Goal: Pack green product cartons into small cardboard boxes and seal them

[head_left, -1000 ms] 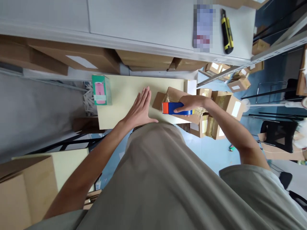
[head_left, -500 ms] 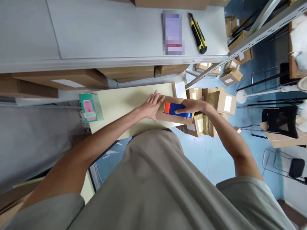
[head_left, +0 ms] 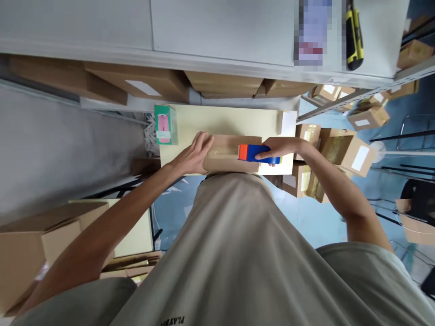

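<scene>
Head view: right hand (head_left: 277, 147) has fingers wrapped round blue tape dispenser (head_left: 254, 153), its orange front over right part of cardboard box (head_left: 220, 156) on cream table (head_left: 204, 120), left hand (head_left: 192, 156) at that box's left end, can't tell if gripping, green carton (head_left: 163, 124) farther left

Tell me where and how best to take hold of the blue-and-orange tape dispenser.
Probably by the blue body, coming from the person's right: the orange end points left, and the long, slim body looks easy to wrap fingers around. The right hand's grip has it this way, thumb over the blue.
</scene>
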{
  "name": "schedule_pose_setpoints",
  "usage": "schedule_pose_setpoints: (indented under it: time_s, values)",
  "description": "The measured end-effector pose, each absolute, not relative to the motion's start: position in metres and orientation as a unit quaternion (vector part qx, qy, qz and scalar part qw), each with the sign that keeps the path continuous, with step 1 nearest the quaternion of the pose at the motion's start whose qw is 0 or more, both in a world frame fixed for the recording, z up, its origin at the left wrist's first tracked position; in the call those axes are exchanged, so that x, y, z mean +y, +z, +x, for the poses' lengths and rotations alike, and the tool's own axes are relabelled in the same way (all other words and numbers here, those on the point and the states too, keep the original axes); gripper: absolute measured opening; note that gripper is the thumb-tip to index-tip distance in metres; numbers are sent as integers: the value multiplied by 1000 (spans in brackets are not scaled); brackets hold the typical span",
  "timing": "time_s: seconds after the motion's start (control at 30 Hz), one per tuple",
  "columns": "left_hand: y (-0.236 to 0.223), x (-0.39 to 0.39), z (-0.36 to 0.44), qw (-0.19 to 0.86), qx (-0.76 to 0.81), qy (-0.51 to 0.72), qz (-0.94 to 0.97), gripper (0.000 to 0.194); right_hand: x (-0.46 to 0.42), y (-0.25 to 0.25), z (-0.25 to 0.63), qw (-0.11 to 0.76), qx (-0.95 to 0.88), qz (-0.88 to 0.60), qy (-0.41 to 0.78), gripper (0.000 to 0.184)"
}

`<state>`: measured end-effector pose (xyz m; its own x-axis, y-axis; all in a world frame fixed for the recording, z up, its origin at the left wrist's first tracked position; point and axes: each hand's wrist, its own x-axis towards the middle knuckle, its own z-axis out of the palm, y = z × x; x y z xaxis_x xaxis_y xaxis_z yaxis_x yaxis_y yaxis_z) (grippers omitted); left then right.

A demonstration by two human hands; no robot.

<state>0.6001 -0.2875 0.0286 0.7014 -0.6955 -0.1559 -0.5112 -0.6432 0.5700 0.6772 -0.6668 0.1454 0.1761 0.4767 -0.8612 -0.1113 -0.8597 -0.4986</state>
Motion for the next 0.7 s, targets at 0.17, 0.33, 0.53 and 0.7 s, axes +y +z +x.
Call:
schedule_pose_setpoints:
  time_s: [0.17,0.33,0.53,0.7]
  values:
    - [17,-241,580,238,-284,-206,906,131,-702,143,687,158,-115,-733,652,79]
    - [5,-229,577,219,-261,-233,911,130,-715,138,689,124,-104,-742,651,75]
    - [-3,-224,580,205,-266,-244,910,134,-702,114,685,88,-96,-767,628,62]
    - [-3,-226,578,194,-264,-246,912,140,-686,101,671,45,-88,-784,612,46]
